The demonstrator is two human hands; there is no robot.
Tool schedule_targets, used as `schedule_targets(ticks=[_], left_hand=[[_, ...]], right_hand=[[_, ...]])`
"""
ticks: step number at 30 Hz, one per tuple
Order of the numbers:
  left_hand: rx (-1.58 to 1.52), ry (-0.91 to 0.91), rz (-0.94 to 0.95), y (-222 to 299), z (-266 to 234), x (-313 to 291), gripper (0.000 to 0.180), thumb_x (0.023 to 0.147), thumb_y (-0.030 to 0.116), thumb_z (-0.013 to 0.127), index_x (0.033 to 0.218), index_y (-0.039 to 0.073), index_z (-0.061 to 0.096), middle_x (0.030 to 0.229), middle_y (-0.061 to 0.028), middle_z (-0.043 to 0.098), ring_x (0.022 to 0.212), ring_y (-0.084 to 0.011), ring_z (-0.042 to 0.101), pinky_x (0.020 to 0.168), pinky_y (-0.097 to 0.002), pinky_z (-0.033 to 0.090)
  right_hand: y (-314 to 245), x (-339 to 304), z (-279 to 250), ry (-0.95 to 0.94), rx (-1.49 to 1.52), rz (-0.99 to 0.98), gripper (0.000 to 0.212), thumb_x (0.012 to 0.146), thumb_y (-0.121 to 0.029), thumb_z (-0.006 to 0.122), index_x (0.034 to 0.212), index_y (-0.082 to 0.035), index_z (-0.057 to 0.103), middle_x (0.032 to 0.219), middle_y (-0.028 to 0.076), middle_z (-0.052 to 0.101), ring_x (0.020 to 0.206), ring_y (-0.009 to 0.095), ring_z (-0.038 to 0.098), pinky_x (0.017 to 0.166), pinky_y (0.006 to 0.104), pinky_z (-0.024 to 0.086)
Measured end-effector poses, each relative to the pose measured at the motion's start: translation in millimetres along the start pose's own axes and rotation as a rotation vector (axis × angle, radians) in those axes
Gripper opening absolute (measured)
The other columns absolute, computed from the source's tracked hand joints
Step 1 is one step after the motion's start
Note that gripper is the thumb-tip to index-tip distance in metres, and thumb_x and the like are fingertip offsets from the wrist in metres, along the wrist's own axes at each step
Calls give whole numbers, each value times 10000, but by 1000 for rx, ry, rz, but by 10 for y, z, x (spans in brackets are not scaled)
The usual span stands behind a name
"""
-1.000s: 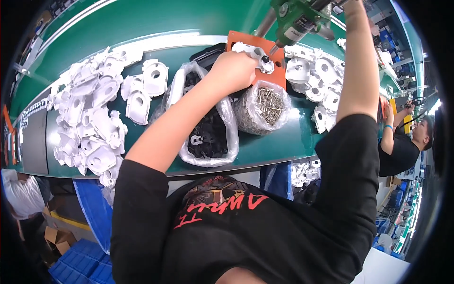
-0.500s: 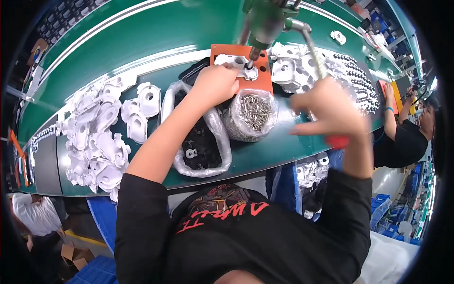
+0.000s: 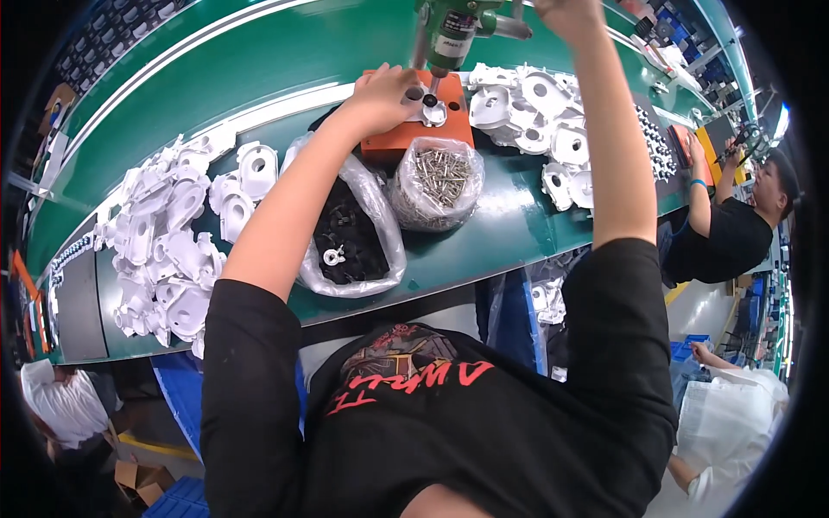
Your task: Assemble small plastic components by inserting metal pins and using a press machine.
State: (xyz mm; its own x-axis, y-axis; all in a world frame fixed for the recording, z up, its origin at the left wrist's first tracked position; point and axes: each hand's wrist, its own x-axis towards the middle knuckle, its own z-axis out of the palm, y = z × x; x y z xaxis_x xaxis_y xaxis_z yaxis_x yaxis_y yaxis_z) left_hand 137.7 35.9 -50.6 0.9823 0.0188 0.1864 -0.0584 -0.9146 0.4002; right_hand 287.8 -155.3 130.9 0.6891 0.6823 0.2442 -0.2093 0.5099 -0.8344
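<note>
An orange fixture block (image 3: 399, 142) stands on the green bench under a green drill-press-like machine (image 3: 452, 39). On the block lies a white plastic part (image 3: 434, 114), partly covered by my left hand (image 3: 380, 99). The fingers of that hand curl over the part and hold it beside the spindle tip (image 3: 437, 79), which points down at a small black piece on the part. My right hand (image 3: 566, 12) is raised at the top edge, close to the machine's side lever; its fingers are cut off by the picture, so their grip is hidden.
A clear bag of metal screws (image 3: 444, 177) stands before the block. Left of it is a plastic-lined bin (image 3: 352, 233) of small black pieces. White parts are heaped at left (image 3: 173, 233) and right (image 3: 540, 108). A co-worker (image 3: 734, 220) is at far right.
My right hand has gone from the bench's right side up to the top edge. My left hand reaches farther over the block. The whole view has shifted slightly.
</note>
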Motion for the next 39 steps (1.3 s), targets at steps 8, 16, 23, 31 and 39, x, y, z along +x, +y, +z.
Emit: schedule_targets(ticks=[8,16,23,31,39], left_hand=[[311,57,-51,263,-367,-90,518,651,412,654,1063,122,534,978,-84,592,1020,-264,524,834,-409,323],[397,338,-449,-446,-611,-287,536,734,492,660,1035,61,551,974,-179,614,969,-359,580,826,-490,456],[245,197,-325,-1379,-905,-1211,525,779,424,607,1152,64,526,1074,-156,622,1004,-327,587,871,-417,443],[436,-140,-693,-410,-732,-2214,580,796,386,611,1199,20,413,868,-219,636,805,-372,632,708,-453,500],[175,311,-626,-287,-901,-2301,297,813,68,473,1105,22,495,938,-201,608,823,-292,620,739,-377,486]], right_hand=[[457,-905,-226,275,-704,-386,324,904,-241,448,1018,10,618,716,66,603,740,153,557,734,282,453],[1073,-2462,-1029,192,-2117,-56,346,773,-191,658,1078,-49,578,1092,129,586,969,300,553,816,374,435],[1349,-2541,-1350,317,-2276,-2,380,788,-146,603,1157,-94,528,1201,110,541,1096,293,502,911,428,379],[1203,-2475,-1374,464,-1697,-37,214,843,-28,505,1049,-34,563,875,105,637,787,225,609,730,286,456],[1051,-2320,-819,484,-694,77,416,825,-21,395,1236,-15,459,1009,123,597,876,160,593,755,245,477]])
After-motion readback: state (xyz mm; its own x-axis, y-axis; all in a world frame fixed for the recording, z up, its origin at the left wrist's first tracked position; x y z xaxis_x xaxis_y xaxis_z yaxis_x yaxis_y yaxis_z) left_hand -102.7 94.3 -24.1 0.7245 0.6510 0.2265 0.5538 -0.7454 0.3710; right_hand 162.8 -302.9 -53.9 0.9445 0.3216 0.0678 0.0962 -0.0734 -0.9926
